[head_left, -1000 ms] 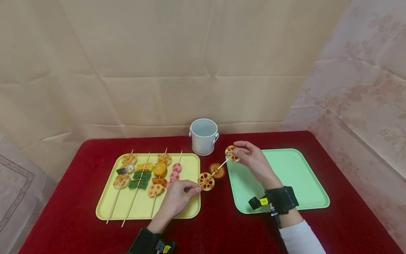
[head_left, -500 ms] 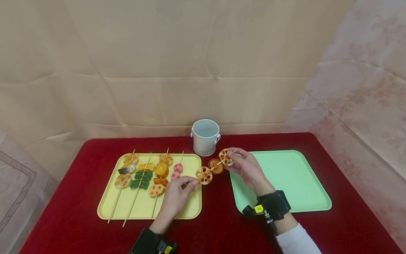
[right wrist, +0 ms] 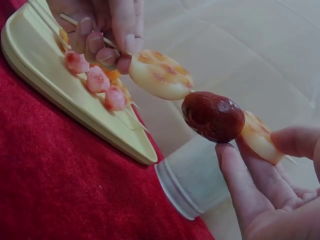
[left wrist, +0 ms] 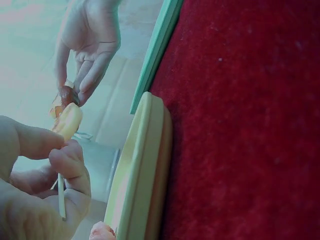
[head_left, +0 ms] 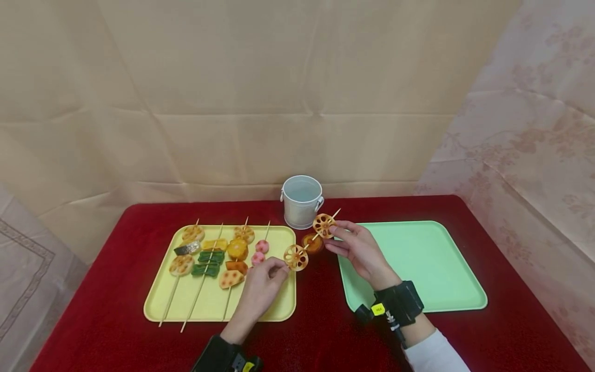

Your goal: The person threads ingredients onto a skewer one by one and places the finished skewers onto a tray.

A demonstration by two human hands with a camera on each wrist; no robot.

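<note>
A bamboo skewer point(head_left: 337, 212) slants between my hands, carrying two lotus root slices with a brown mushroom cap point(right wrist: 212, 117) between them. My left hand point(head_left: 262, 284) pinches the stick just below the lower lotus root slice point(right wrist: 160, 80). With thumb and fingers, my right hand point(head_left: 362, 253) holds the upper lotus root slice point(right wrist: 257, 137); one finger touches the mushroom cap in the right wrist view. The skewer's tip sticks out past the upper slice. My left hand is over the yellow tray point(head_left: 153, 305), hiding part of a skewer of pink balls point(right wrist: 97, 79).
On the yellow tray lie several loaded skewers, including one with green pieces point(head_left: 206, 263). A white metal bucket point(head_left: 301, 209) stands at the back middle. To the right is a green tray point(head_left: 432, 268). Red cloth point(head_left: 316, 330) covers the table; curtains hang behind.
The right hand has moved left with the upper lotus root slice, now closer to the mushroom cap. More of the skewer tip shows beyond it. The left hand has shifted only slightly.
</note>
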